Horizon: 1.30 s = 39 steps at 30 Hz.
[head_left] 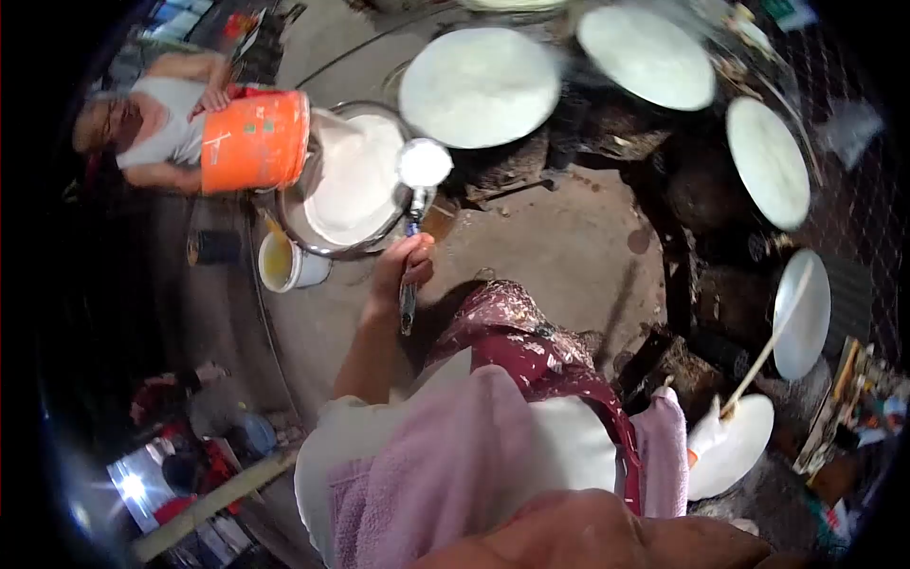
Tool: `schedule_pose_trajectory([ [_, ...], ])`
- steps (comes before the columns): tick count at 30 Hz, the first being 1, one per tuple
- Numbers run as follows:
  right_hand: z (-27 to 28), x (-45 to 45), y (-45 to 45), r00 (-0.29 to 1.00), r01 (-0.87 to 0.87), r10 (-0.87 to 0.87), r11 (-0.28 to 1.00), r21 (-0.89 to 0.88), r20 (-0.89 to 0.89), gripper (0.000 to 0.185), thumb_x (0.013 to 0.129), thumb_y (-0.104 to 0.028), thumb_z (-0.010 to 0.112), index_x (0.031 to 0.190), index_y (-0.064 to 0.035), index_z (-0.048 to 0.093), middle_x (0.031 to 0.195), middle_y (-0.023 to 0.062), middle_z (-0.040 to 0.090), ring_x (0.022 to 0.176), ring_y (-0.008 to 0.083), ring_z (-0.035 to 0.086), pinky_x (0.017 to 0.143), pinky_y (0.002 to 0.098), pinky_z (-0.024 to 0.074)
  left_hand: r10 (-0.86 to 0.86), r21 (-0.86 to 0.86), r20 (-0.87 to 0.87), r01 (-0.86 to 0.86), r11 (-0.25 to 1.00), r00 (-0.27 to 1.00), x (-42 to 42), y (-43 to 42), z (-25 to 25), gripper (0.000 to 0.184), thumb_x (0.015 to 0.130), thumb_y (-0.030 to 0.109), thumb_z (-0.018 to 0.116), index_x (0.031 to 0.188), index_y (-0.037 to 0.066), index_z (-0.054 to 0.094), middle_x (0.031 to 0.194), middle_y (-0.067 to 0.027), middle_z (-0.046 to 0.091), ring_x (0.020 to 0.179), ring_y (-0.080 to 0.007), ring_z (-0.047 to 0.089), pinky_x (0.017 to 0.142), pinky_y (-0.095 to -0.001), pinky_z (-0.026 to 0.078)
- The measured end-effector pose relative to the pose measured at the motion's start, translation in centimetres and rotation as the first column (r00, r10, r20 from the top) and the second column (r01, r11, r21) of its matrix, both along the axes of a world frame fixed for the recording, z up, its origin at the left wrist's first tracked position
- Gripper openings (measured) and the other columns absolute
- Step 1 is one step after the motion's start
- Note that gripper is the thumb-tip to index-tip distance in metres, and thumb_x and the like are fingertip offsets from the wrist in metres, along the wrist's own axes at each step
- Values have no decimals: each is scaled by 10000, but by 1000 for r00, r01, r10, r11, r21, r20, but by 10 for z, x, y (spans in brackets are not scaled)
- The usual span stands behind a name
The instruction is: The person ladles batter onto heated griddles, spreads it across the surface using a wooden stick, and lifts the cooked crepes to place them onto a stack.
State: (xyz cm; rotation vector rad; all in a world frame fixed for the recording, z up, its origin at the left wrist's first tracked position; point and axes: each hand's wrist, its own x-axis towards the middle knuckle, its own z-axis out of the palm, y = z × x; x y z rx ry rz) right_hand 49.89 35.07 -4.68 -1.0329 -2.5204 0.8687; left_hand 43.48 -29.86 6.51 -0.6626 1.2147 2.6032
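Beyond the ladle, an orange bucket overhangs the basin.

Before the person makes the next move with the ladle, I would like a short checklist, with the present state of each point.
1. Left hand closed around the ladle handle: ok.
2. Gloved right hand holding the wooden stick: ok.
3. Large basin free of other work: not ok; a co-worker holds the orange bucket tipped, its mouth toward the basin.
4. White bucket apart from the ladle: ok; it stands beside the basin.
5. Ladle's fill level: cannot tell; its bowl shows only as bright white.
6. Right hand clear of the nearest round white surface: cannot tell; they overlap in this view.
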Motion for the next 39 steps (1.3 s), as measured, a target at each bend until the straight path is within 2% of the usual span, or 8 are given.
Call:
schedule_pose_trajectory([
  [5,-5,-122,-199,845,-534,510,815,-226,-158,420,878,-43,641,1284,4,545,1287,114,585,1140,173,560,1002,279,399,154,-830,366,247,501,918,-22,-126,-135,158,910,146,521,873,-7,516,630,-128,578,486,-259,587,480,-387,480],
  [7,6,-126,-293,807,-578,589,775,-256,-40,493,829,28,625,1311,-7,528,1327,112,566,1165,165,558,1006,281,408,62,-825,488,483,-294,871,-32,-216,-204,148,891,96,478,923,-35,540,789,-234,646,735,-381,662,667,-488,521],
  [22,-25,-139,-400,679,-540,675,726,-426,291,508,789,-12,702,1277,-22,561,1247,107,623,1060,122,612,921,249,464,-244,-710,698,696,-110,673,-134,-269,-271,440,993,306,408,998,-79,621,1020,-302,620,976,-443,588,852,-483,470],
  [25,-44,-138,-427,588,-618,794,564,-547,154,494,806,-51,723,1266,19,556,1249,115,620,1095,111,581,919,252,466,-156,-380,542,407,831,826,-83,-269,-361,402,990,354,451,883,-13,575,620,-115,527,460,-240,486,444,-374,413],
  [28,-88,-129,-446,564,-488,812,474,-733,150,462,888,-186,666,1287,13,543,1260,121,611,1121,126,564,936,254,451,-59,25,435,53,998,899,-50,-218,-335,356,990,389,466,873,62,543,537,40,341,369,-98,260,384,-251,244],
  [29,-89,-128,-459,432,-672,895,403,-622,113,393,930,-163,601,1298,-32,556,1053,1,641,816,63,518,719,226,455,-12,168,377,-56,984,926,-40,-202,-338,361,983,403,480,877,66,554,544,51,359,361,-82,261,392,-246,253],
  [34,-108,-93,-472,261,-298,883,457,-838,389,384,895,-367,603,1155,-87,640,952,163,694,883,228,679,791,340,499,309,652,147,-327,684,940,-36,-120,-329,331,1008,359,444,956,62,581,566,92,376,330,-35,250,458,-244,355],
  [39,-52,-69,-455,5,-725,977,151,-672,214,381,888,-420,580,1157,-156,637,947,178,671,865,354,651,776,425,499,473,957,62,-186,221,879,-40,-90,-236,240,1015,231,432,1009,6,516,573,76,348,358,-39,337,562,-252,361],
])
